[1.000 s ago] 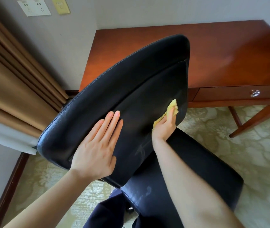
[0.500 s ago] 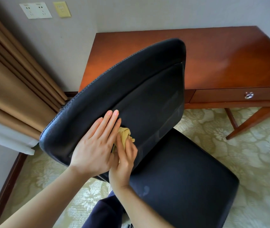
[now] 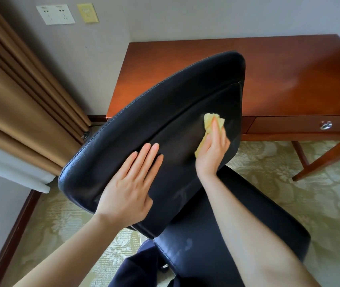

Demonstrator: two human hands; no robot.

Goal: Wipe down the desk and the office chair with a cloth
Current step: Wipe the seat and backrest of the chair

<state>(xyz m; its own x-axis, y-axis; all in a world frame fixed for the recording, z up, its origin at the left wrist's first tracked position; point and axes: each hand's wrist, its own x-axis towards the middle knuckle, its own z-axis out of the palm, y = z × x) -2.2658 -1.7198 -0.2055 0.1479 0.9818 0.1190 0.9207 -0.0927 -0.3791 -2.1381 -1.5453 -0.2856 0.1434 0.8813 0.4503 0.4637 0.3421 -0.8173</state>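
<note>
Fingers of the right hand (image 3: 210, 150) press the bunched yellow cloth (image 3: 273, 121) flat against the chair backrest (image 3: 165, 129) near its right edge, leaving unwiped leather stretching leftward toward the left hand (image 3: 129, 187), splayed flat, steadying the lower edge, desk (image 3: 289, 79) beyond.

Bare forearms (image 3: 254, 230), sleeveless; dark navy trousers (image 3: 140, 268) below

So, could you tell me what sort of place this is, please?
Probably a hotel room or small office: a wooden desk with a drawer stands against the wall, a black office chair before it, floor-length curtains at the left, and patterned carpet.
</note>
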